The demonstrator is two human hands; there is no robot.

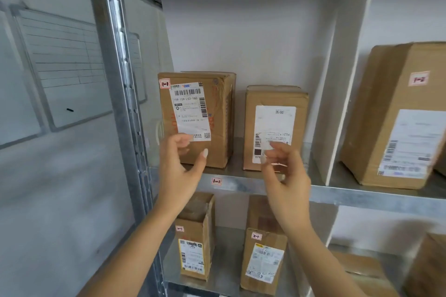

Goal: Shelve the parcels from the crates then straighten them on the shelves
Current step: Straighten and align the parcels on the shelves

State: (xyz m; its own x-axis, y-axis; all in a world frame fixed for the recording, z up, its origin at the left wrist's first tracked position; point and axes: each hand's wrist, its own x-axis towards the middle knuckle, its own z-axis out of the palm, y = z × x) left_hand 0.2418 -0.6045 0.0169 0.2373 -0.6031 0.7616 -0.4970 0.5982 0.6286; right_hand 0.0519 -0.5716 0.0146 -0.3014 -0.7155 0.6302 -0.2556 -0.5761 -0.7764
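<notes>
The left grip (179, 169) is released, fingers loosely curled with the thumb raised, holding nothing in front of the lower label of the left parcel (195, 113). The right grip (284, 171) is likewise released, before the bottom of the right parcel (275, 118); whether either touches the cardboard cannot be told. Both parcels stand upright, apart, on the upper shelf (241, 185). Right of a white divider (337, 79) stands a large parcel (395, 116). Two small parcels (195, 243) stand on the lower shelf (224, 260).
</notes>
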